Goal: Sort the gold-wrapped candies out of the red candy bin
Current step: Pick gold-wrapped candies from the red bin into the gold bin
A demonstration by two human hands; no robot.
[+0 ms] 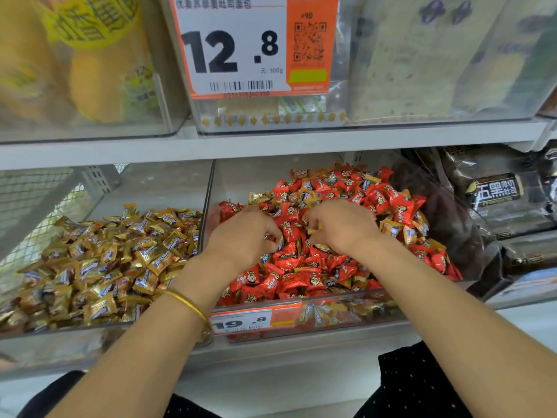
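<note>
Both forearms reached up into the red candy bin [207, 203] on the lower shelf [286, 354]. The wrists were bent so the hands lay knuckles-up, close together, over the middle of the heap. The right hand [340, 227] had its thumb and fingertips drawn together on what appeared to be a gold-wrapped candy [316, 229]. The left hand [244, 236], with a gold bracelet [190, 306] on its wrist, had its fingers curled down into the red candies [289, 230]; whether it held one could not be told. More gold-wrapped candies [391, 229] lay scattered toward the bin's right wall and back. The neighbouring bin [60, 342], against the left wall, was heaped with gold pieces.
</note>
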